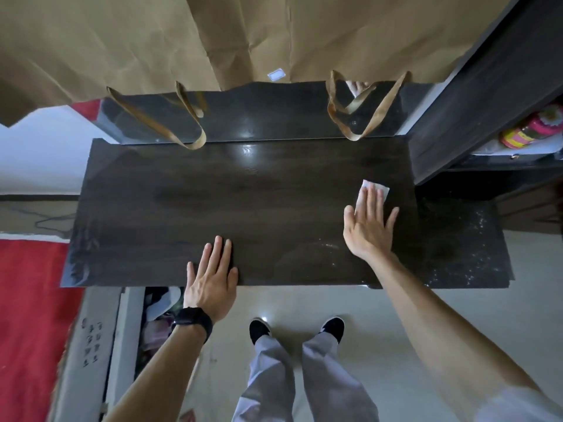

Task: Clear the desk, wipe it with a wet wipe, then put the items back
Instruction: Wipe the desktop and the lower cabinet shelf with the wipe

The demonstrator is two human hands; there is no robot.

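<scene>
Head view: the right hand (pixel 370 222) presses the wet wipe (pixel 385 190) with straight fingers near the right end of the table (pixel 243 202); the left hand (pixel 211 278) rests flat at the front edge. Ungripped, the wipe may slip free, and rearward strokes may snag the hanging bag handles (pixel 149 118).

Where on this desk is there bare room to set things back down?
The widest bare patch of the desk is the left half, from the left hand to the left edge. The middle between both hands is bare. The right is taken: the right hand presses the wipe there. Bag handles droop over the back edge.
</scene>
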